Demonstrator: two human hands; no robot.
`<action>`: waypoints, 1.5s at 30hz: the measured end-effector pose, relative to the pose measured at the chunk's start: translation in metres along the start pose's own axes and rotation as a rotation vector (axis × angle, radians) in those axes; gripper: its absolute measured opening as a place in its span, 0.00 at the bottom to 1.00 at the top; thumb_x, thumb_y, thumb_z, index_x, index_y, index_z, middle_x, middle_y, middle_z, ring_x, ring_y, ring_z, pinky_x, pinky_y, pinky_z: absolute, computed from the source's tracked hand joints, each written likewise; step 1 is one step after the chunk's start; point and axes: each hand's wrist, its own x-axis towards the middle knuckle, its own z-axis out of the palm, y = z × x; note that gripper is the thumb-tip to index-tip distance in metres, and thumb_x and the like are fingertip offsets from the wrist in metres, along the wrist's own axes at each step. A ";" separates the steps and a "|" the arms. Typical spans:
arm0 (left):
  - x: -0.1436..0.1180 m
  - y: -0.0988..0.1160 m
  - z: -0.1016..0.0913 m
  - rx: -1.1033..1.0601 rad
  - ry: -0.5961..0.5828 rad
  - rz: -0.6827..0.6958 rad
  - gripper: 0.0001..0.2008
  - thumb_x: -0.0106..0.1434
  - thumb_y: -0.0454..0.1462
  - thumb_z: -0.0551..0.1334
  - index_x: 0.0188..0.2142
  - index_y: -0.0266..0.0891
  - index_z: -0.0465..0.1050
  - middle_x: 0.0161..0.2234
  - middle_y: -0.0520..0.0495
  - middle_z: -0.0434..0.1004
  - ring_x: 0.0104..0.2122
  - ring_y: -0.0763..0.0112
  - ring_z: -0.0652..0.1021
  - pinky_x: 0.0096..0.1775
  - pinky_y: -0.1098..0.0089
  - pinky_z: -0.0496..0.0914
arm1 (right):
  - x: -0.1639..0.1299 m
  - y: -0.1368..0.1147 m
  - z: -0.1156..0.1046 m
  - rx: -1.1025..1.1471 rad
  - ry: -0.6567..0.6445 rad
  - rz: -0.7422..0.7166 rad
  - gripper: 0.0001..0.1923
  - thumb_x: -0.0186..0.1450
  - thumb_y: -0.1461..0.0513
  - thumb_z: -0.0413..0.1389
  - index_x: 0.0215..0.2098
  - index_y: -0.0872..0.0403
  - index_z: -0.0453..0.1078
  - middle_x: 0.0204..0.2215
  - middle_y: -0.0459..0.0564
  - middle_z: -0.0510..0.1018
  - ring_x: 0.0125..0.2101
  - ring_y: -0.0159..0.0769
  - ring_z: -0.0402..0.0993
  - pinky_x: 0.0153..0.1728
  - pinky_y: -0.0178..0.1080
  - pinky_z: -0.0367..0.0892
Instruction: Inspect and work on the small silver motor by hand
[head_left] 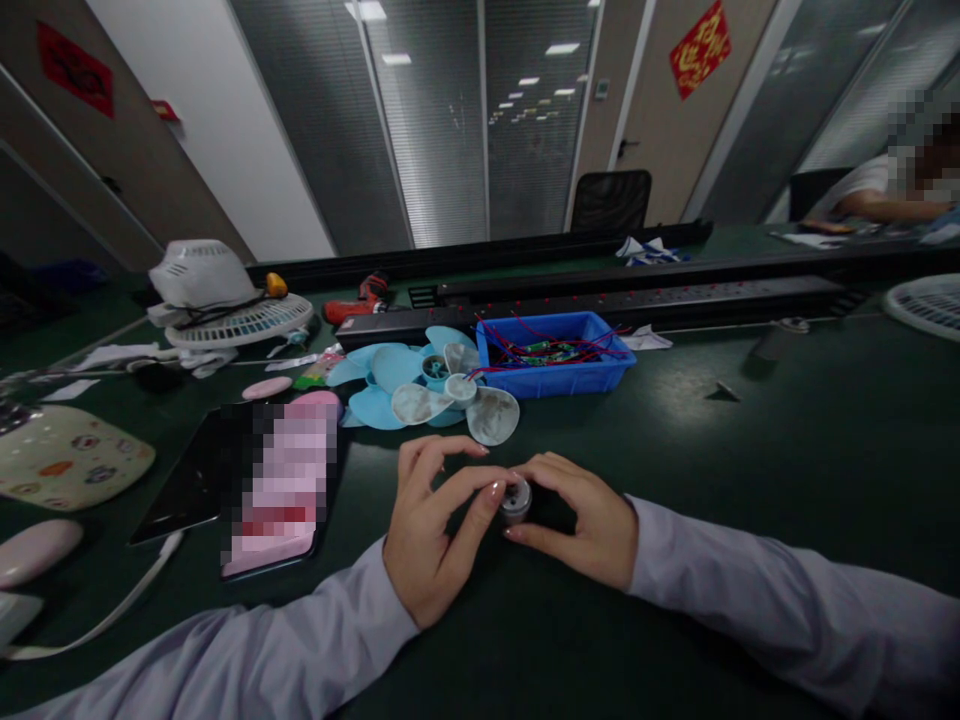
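A small silver cylinder that looks like a small electric motor [515,503] stands on the green table in front of me. Its round end, with dark holes, faces up. My right hand [581,515] grips its side between thumb and index finger. From the left, my left hand [444,525] pinches at the upper rim with thumb and index finger, the other fingers bent away. Whether a tiny part sits between those left fingertips is too small to see. Just beyond the hands lie light blue fan blades [394,370] and a dusty greyish fan blade [493,415].
Behind the blades stands a blue bin [559,375] of wired circuit boards. Leftward lie a phone [289,480], a black tablet [199,470], a white cable [112,620] and a white fan [206,280]. A red drill [360,300] and black strips [615,300] lie farther back. A co-worker [885,185] sits at right.
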 end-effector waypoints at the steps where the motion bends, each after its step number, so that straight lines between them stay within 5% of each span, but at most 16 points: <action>1: 0.000 0.000 0.000 -0.003 0.002 0.002 0.11 0.64 0.31 0.57 0.41 0.45 0.75 0.44 0.46 0.69 0.47 0.61 0.66 0.45 0.60 0.63 | 0.000 0.000 0.000 0.002 0.003 0.001 0.18 0.59 0.59 0.62 0.46 0.56 0.68 0.35 0.50 0.74 0.37 0.39 0.69 0.38 0.41 0.64; 24: 0.000 -0.001 0.000 0.006 -0.016 0.006 0.15 0.65 0.33 0.56 0.48 0.48 0.73 0.46 0.46 0.70 0.47 0.60 0.65 0.46 0.58 0.63 | 0.000 0.002 0.000 -0.020 0.006 -0.015 0.15 0.60 0.58 0.61 0.43 0.56 0.68 0.34 0.50 0.73 0.35 0.38 0.68 0.37 0.41 0.64; 39: 0.008 0.003 0.004 -0.082 -0.029 -0.149 0.04 0.60 0.37 0.63 0.34 0.48 0.77 0.41 0.48 0.71 0.45 0.61 0.66 0.44 0.59 0.64 | 0.000 0.003 0.003 0.002 0.016 -0.009 0.15 0.60 0.58 0.61 0.44 0.54 0.68 0.35 0.50 0.75 0.37 0.39 0.69 0.38 0.42 0.65; 45: 0.014 0.002 -0.002 -0.075 0.067 -0.115 0.04 0.61 0.37 0.63 0.35 0.48 0.77 0.38 0.50 0.72 0.44 0.63 0.68 0.47 0.58 0.63 | 0.000 0.000 0.001 -0.017 0.019 0.006 0.16 0.60 0.57 0.61 0.44 0.54 0.69 0.34 0.50 0.74 0.35 0.39 0.69 0.37 0.41 0.65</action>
